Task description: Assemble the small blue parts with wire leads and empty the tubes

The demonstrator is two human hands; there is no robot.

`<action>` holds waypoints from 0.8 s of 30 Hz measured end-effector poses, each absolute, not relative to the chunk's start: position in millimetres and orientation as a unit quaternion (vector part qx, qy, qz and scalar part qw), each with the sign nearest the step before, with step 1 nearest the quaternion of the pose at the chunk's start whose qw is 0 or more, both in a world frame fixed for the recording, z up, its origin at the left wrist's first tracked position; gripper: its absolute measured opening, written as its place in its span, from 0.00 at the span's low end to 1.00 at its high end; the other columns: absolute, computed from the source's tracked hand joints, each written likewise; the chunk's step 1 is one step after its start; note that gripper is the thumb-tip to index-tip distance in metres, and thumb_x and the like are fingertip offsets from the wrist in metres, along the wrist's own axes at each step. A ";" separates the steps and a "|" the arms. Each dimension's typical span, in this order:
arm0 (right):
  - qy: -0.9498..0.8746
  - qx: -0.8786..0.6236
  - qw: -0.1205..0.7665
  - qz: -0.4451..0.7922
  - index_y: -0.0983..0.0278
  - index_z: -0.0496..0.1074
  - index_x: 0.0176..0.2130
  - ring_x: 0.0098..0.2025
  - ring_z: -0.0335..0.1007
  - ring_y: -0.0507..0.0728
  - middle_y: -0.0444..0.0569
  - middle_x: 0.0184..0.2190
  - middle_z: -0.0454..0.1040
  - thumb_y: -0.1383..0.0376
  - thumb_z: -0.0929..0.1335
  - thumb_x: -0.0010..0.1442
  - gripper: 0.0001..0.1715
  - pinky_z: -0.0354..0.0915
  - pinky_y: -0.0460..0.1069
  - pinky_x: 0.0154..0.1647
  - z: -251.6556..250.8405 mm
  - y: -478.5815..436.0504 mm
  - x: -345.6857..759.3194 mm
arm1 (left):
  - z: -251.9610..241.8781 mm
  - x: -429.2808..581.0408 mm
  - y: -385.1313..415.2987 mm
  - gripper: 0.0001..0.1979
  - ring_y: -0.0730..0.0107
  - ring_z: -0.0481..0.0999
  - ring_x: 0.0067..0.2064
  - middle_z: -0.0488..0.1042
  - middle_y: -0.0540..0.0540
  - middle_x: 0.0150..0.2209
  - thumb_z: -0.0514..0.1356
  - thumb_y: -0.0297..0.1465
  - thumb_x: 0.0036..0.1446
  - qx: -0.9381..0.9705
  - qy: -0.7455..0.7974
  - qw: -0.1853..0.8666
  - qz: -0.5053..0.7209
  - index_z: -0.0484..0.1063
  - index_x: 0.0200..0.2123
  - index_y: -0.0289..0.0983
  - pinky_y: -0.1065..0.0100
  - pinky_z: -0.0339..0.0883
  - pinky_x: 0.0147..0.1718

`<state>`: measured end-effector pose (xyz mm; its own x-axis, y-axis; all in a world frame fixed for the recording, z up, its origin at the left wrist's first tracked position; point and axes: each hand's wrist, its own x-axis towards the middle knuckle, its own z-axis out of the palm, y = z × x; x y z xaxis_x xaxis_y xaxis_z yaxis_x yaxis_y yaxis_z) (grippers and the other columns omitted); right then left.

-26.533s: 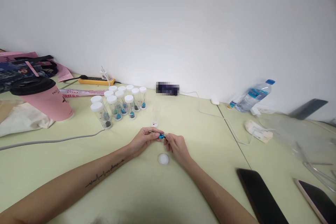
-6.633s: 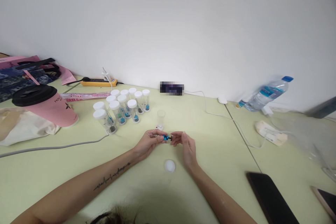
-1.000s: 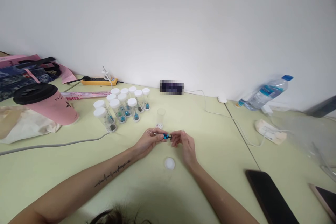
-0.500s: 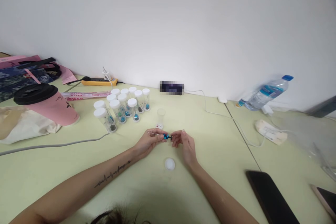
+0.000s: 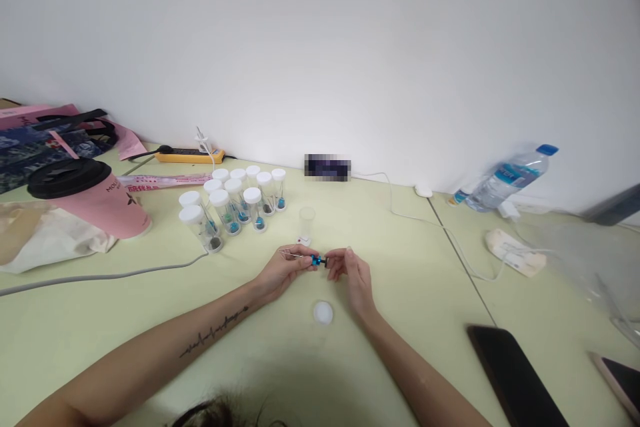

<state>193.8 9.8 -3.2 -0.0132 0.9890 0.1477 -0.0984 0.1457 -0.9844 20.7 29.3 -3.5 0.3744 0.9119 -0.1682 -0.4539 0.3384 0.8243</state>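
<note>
With left fingers (image 5: 302,265), pinched a blue-and-black piece (image 5: 317,261) at clock centre; with right fingers (image 5: 339,254), spread loosely at 3, contact unclear. Risked dropping it through so fine a pinch, or nudging over the clear tube (image 5: 307,221) at 11, contents unclear. Logged at 10: white-capped tubes (image 5: 233,186) containing mostly blue bits (image 5: 259,221).

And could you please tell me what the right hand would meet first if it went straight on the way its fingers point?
The right hand would probably meet the black end of the blue piece held in the left hand; depth is unclear, so they may be touching.
</note>
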 end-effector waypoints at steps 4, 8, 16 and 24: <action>-0.514 -0.439 0.552 0.489 0.66 0.75 0.33 0.22 0.65 0.51 0.48 0.23 0.71 0.48 0.58 0.64 0.29 0.62 0.46 0.23 -1.1 9.2 193.6 | -2.5 21.0 29.3 0.12 0.73 0.75 0.33 0.78 0.45 0.31 0.71 0.29 0.42 0.352 0.324 0.749 0.458 0.78 0.32 0.31 0.70 0.68 0.40; -0.516 -0.441 0.551 0.486 0.67 0.75 0.34 0.22 0.65 0.51 0.47 0.23 0.71 0.49 0.58 0.65 0.29 0.62 0.46 0.23 -1.0 8.5 193.8 | -1.5 21.0 29.5 0.11 0.74 0.75 0.33 0.78 0.45 0.31 0.70 0.29 0.43 0.348 0.320 0.752 0.458 0.78 0.33 0.31 0.71 0.67 0.40; -0.513 -0.455 0.543 0.485 0.67 0.76 0.34 0.21 0.65 0.50 0.47 0.23 0.70 0.49 0.58 0.64 0.29 0.62 0.46 0.22 -2.9 9.2 192.9 | -1.7 20.5 29.5 0.11 0.75 0.75 0.33 0.78 0.46 0.32 0.70 0.28 0.44 0.346 0.312 0.757 0.458 0.78 0.33 0.31 0.72 0.67 0.40; -0.506 -0.463 0.542 0.484 0.67 0.76 0.34 0.21 0.65 0.50 0.47 0.23 0.71 0.48 0.58 0.64 0.30 0.61 0.45 0.22 -3.0 10.9 192.6 | -4.0 20.2 29.5 0.10 0.75 0.75 0.34 0.78 0.46 0.32 0.70 0.28 0.45 0.349 0.310 0.757 0.457 0.78 0.33 0.31 0.72 0.67 0.40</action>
<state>192.6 10.9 -3.0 0.0178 0.9948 0.1004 -0.0561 0.1012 -0.9933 20.2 29.5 -4.0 0.3906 0.9082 -0.1501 -0.4750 0.3385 0.8123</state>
